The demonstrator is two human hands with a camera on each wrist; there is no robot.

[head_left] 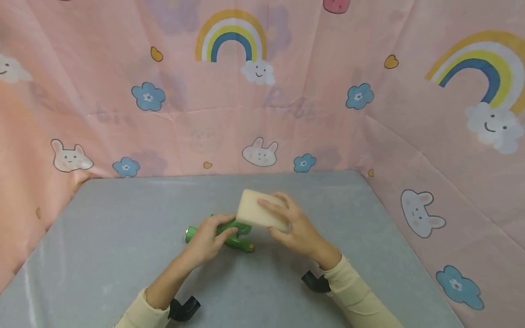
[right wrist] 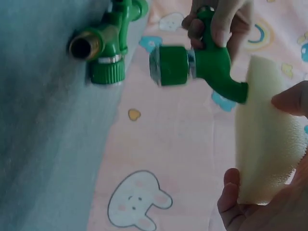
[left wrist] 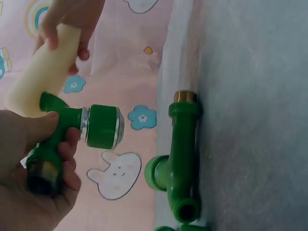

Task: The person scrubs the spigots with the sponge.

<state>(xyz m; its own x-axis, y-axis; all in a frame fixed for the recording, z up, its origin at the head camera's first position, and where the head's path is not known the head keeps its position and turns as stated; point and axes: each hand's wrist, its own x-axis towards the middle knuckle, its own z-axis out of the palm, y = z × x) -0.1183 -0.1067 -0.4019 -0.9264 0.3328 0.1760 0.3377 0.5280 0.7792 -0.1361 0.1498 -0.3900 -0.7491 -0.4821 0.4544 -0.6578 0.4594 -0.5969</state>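
My left hand (head_left: pixel 207 239) grips a green tap (left wrist: pixel 101 126) with a round silver-edged knob, holding it above the table. A thick cream sponge (head_left: pixel 254 209) is held by my right hand (head_left: pixel 301 232), with thumb and fingers on opposite sides of it. In the right wrist view the tap's spout (right wrist: pixel 236 90) meets the sponge's edge; whether they press together, I cannot tell. Below the hands, another green tap (left wrist: pixel 183 139) with a brass threaded end lies on the table. In the head view my left hand partly covers both taps.
The grey table (head_left: pixel 123 255) spreads out around the hands. A pink patterned cloth (head_left: pixel 184 132) hangs behind it and along the sides. Black curved pieces (head_left: pixel 184 310) stick out at both wrists. More green fitting (left wrist: pixel 166 228) shows at the left wrist view's bottom edge.
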